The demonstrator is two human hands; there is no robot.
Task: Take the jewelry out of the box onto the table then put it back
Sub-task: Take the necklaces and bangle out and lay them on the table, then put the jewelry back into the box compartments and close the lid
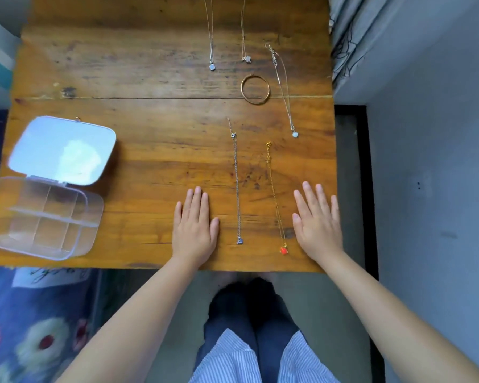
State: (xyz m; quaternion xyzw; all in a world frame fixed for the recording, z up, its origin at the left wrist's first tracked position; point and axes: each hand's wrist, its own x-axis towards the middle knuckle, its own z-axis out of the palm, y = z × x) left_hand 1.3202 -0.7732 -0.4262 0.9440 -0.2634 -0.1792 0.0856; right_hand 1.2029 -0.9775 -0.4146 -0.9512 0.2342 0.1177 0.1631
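A clear plastic jewelry box [42, 219] with its lid [62, 150] flipped up stands at the table's left front; its compartments look empty. Laid out on the wooden table [150, 120] are a silver chain [237, 189] with a small pendant, a gold chain [274, 194] ending in a red charm, a gold bangle [255, 89], and three more necklaces farther back [211, 45] [244, 37] [284, 87]. My left hand [195, 228] rests flat left of the silver chain. My right hand [317, 222] lies flat right of the gold chain. Neither holds anything.
The table's front edge runs just behind my wrists. A flowered blue fabric [25, 327] lies at lower left, a grey curtain [351, 31] hangs at upper right, and a grey wall [440, 189] is close on the right.
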